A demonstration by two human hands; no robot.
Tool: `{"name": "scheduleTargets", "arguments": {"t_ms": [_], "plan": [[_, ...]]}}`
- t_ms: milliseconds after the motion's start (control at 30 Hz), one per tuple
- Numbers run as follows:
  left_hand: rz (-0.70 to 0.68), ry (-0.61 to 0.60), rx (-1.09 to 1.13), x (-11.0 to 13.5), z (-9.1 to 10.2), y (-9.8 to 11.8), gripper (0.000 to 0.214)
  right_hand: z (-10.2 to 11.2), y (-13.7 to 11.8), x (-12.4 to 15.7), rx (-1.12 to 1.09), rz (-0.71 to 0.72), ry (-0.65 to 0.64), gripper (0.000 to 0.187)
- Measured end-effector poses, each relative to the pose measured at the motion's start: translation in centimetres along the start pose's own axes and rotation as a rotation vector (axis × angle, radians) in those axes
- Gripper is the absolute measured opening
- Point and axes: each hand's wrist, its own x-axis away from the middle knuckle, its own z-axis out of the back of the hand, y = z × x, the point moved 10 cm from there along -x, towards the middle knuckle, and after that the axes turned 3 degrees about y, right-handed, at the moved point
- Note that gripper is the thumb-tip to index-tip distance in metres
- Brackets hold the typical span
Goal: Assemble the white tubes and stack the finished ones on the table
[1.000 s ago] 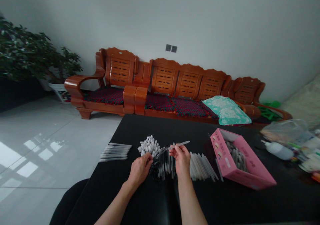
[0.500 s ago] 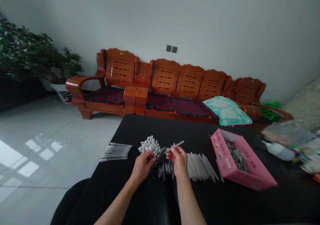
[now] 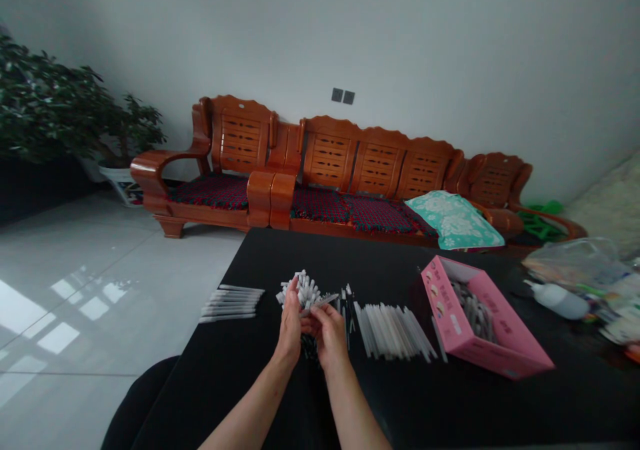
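Note:
My right hand (image 3: 329, 335) pinches a slim translucent pen barrel (image 3: 327, 300), tilted with its far end up to the right. Beside it my left hand (image 3: 290, 323) is upright with fingers stretched out flat, its palm at the barrel's near end. A heap of white caps (image 3: 309, 286) lies just behind the hands, partly covered by them. Thin black pen refills (image 3: 347, 303) lie to the right of my right hand, and more dark pieces (image 3: 310, 347) show under the hands. Further right, a row of translucent barrels (image 3: 395, 330) lies side by side.
Several white capped pens (image 3: 233, 303) lie in a row at the table's left edge. A pink box (image 3: 505, 353) holding grey barrels stands at right, with a white bottle (image 3: 560, 301) and plastic bag (image 3: 575, 263) beyond. A wooden sofa (image 3: 280, 200) stands behind the black table (image 3: 260, 250).
My right hand has moved left with the barrel, up to my left hand. My left hand has straightened its fingers from a pinch and turned its palm toward the barrel's end.

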Motion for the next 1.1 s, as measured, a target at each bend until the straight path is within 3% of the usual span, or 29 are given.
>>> {"name": "scheduleTargets", "arguments": {"t_ms": [167, 267, 400, 600, 700, 933, 1100], "plan": [[-0.06, 0.032, -0.015, -1.3, 2.0, 1.1, 0.057, 3.3, -1.5, -1.0, -0.094, -0.026, 0.108, 0.023], [-0.166, 0.001, -0.239, -2.5, 3.8, 1.6, 0.047, 5.3, -2.7, -1.4, -0.133, -0.023, 0.121, 0.016], [-0.229, -0.067, -0.638, -3.2, 5.0, 0.8, 0.026, 7.2, -3.5, -1.6, -0.151, -0.019, 0.146, 0.011], [-0.394, -0.219, -1.03, -2.0, 2.2, 0.0, 0.022, 7.9, -3.1, -1.7, -0.136, -0.03, 0.147, 0.015], [-0.415, -0.252, -1.144, -1.8, 0.9, -0.5, 0.021, 7.7, -3.0, -1.5, -0.119, -0.031, 0.138, 0.017], [-0.399, -0.262, -1.164, -2.0, -0.2, -0.8, 0.009, 6.9, -2.8, -0.8, -0.078, -0.036, 0.139, 0.022], [-0.398, -0.216, -1.033, -2.0, 0.1, 0.7, 0.008, 6.4, -3.0, -0.6, -0.061, -0.033, 0.126, 0.025]]}}
